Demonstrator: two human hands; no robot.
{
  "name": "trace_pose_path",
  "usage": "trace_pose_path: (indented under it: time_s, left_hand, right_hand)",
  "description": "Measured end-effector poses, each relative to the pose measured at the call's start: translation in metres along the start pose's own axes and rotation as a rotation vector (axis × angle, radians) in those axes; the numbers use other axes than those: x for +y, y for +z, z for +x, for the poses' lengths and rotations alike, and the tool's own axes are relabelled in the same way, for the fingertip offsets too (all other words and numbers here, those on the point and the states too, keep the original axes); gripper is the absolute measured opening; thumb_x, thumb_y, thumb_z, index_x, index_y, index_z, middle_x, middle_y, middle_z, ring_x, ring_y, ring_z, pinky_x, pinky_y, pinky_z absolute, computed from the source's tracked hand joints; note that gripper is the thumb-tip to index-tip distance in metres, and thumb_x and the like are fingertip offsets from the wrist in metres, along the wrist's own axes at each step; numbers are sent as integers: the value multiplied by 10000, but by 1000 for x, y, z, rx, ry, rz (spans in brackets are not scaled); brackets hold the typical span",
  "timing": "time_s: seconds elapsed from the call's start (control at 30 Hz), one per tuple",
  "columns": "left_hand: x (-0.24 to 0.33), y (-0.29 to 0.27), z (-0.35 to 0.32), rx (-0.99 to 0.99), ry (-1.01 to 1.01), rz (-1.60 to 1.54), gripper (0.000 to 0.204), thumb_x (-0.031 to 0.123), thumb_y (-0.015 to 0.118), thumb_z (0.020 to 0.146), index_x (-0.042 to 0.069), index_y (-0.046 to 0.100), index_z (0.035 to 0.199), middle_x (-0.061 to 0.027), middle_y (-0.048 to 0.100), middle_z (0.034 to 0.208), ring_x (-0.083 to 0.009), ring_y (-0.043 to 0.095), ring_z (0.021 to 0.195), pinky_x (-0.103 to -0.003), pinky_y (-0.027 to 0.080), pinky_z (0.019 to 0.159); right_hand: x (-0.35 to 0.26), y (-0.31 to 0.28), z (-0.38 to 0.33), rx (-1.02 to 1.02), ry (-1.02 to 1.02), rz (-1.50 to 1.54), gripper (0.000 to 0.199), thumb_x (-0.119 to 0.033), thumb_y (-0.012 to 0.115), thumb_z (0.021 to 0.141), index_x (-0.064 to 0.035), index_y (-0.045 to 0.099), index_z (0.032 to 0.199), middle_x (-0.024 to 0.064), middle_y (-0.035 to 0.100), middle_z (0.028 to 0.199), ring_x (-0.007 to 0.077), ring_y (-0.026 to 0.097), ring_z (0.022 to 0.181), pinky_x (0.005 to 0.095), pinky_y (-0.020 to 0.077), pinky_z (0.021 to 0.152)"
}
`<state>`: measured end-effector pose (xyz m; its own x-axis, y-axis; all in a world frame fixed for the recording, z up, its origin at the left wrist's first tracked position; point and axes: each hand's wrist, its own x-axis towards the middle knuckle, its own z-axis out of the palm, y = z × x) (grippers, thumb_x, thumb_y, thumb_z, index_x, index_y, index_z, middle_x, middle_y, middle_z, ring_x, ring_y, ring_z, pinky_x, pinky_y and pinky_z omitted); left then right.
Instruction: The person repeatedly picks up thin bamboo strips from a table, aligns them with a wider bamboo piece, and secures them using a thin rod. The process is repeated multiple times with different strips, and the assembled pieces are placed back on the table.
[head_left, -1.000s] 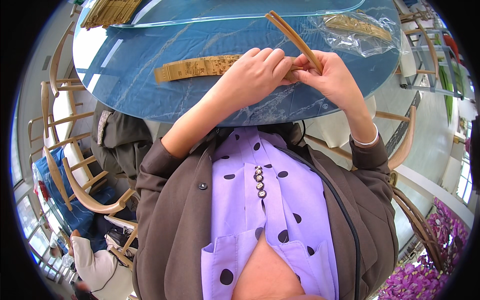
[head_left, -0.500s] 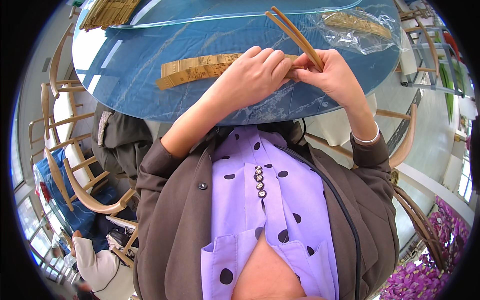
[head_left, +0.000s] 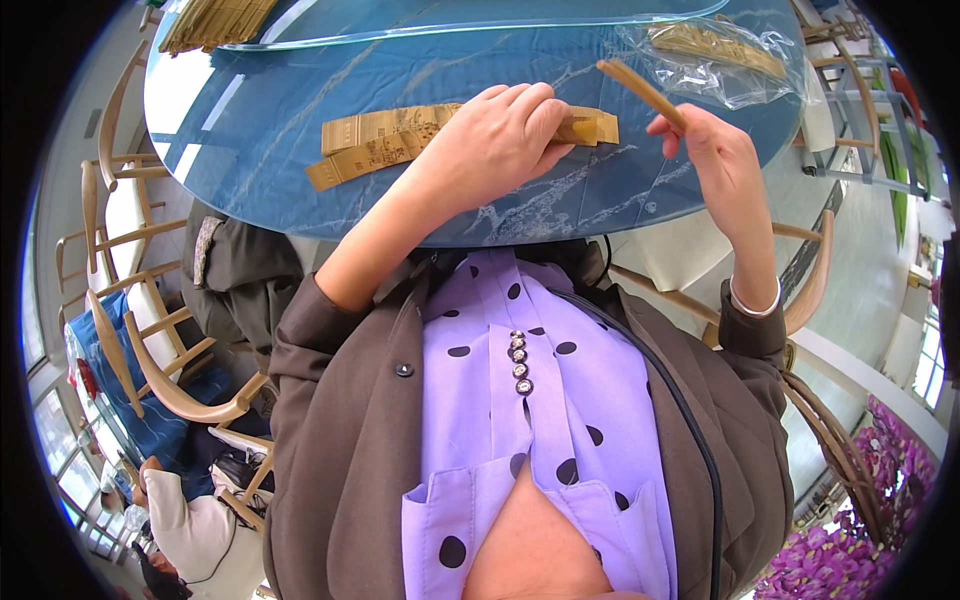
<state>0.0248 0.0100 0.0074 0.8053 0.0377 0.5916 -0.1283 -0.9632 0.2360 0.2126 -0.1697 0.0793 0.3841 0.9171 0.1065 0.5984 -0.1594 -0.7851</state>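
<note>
Right hand [head_left: 718, 143], gripping sticks [head_left: 643, 90], has moved right; left hand [head_left: 508, 135] is closed on paper sleeves [head_left: 608, 126]; clear bag [head_left: 705, 90] contains brown paper [head_left: 715, 50].

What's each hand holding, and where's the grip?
Right hand: chopsticks, gripped at the end nearer the person. Left hand: a paper sleeve, near its right end; the exact finger contact is hidden.
</note>
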Motion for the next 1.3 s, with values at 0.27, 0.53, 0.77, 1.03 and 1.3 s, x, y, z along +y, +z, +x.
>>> trace_pose_path:
  time_s: [0.27,0.53,0.77,1.03,1.3]
  left_hand:
    - [2,-2,2,-37,-41,-37,320,185,734,885,13,555,1087,-124,591,1008,-310,626,952,-403,508,883]
    - [1,-2,0,-37,-59,-51,309,187,722,900,15,556,1095,-122,592,1007,-312,626,941,-409,511,879]
    - [2,-1,0,-17,-64,-85,304,190,719,909,16,558,1099,-119,587,992,-309,626,926,-402,513,835]
    - [-6,-8,0,-78,-256,-438,190,166,663,956,-11,628,1016,-134,601,885,-301,611,785,-371,493,703]
    - [-1,-15,6,-25,-341,-466,152,114,688,941,-34,670,911,-108,618,766,-218,583,626,-304,462,578]
  right_hand:
    - [8,-3,-18,292,-357,-619,375,-337,736,887,-52,571,709,49,463,610,227,447,531,337,346,475]
    - [10,-3,-15,232,-518,-844,342,-365,741,872,-81,587,759,30,431,617,189,460,547,325,373,468]
    - [11,-3,-11,85,-495,-858,356,-399,732,860,-66,619,810,42,495,643,203,522,567,332,416,489]
    - [19,1,-9,84,-506,-795,337,-353,769,820,-38,675,893,53,535,670,217,529,570,337,421,498]
    - [14,3,-11,139,-574,-743,359,-299,815,758,-47,726,998,45,534,673,189,518,574,319,408,499]
